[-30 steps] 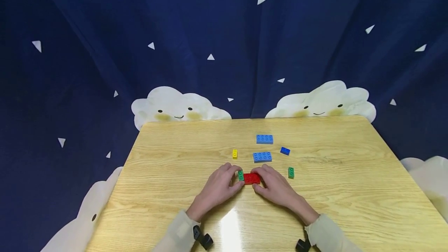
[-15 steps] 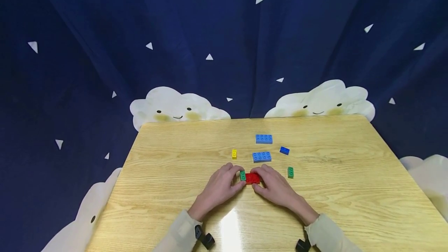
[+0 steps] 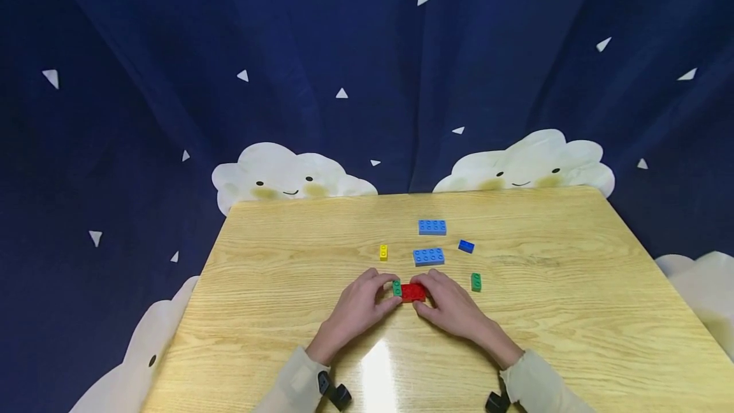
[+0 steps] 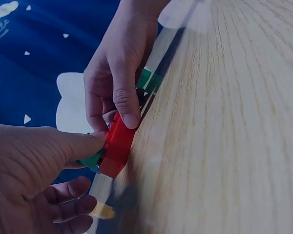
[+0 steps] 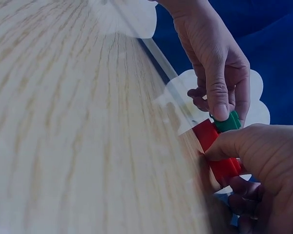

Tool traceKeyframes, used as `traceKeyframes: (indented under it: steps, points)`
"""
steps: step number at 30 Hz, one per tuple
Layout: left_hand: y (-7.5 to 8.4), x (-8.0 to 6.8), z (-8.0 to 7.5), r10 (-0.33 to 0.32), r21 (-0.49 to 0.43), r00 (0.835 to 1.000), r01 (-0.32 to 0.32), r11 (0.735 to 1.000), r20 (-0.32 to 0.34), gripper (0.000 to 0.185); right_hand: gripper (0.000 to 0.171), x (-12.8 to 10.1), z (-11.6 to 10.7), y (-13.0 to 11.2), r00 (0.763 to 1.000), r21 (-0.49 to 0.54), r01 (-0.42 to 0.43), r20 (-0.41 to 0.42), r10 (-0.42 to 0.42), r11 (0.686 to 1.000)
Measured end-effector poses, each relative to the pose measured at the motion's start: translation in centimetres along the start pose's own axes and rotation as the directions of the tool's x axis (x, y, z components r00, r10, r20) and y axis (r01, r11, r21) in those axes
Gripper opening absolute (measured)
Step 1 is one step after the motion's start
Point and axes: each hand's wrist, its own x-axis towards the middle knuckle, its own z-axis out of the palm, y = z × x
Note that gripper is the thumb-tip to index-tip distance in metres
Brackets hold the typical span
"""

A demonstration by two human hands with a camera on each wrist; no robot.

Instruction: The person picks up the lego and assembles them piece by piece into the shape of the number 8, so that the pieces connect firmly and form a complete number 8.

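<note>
Since a second ago almost nothing has shifted: your left hand (image 3: 360, 306) and right hand (image 3: 453, 306) stay at the same spot on the bench (image 3: 573, 311), and the small green brick (image 3: 396, 287) sits a touch tighter against the left end of the red brick (image 3: 413, 292).

From the head view you see only the backs of both hands meeting over the two bricks near the middle of the bench. The left wrist view shows what that hides: your right thumb lies on the near side of the red brick (image 4: 118, 145), with the other fingers behind it. The right wrist view shows your left thumb and fingers pinching the green brick (image 5: 228, 122) where it touches the red brick (image 5: 215, 151).

So your left fingers are curled around the green brick and your right fingers are curled around the red one, both bricks low on the bench.

Beyond them lie two light blue bricks (image 3: 429, 256), a dark blue brick (image 3: 466, 246), a yellow brick (image 3: 383, 252) and another green brick (image 3: 476, 282).
</note>
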Motion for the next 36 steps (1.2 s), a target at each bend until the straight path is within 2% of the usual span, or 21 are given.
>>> traceKeyframes:
  steps: [8, 16, 25, 36]
  points:
    - [-0.2, 0.05, -0.08, -0.019, -0.043, 1.0, 0.02, 0.999, 0.01, 0.035, 0.035, -0.14, -0.26, 0.1, 1.0, 0.009, 0.008, 0.005, -0.008, 1.0]
    - [-0.28, 0.16, -0.25, -0.023, -0.04, 1.0, 0.023, 0.999, 0.016, 0.036, 0.034, -0.12, -0.38, 0.13, 1.0, 0.012, 0.017, 0.01, -0.017, 1.0]
    - [-0.08, 0.43, -0.49, -0.02, 0.0, 0.999, 0.02, 1.0, 0.025, 0.036, 0.035, -0.05, -0.29, 0.25, 1.0, 0.015, 0.008, 0.018, -0.008, 1.0]
    - [0.22, 0.88, -0.18, 0.018, 0.071, 0.999, -0.022, 0.997, 0.044, 0.035, 0.035, -0.22, -0.24, 0.13, 1.0, 0.017, -0.006, 0.015, 0.005, 1.0]
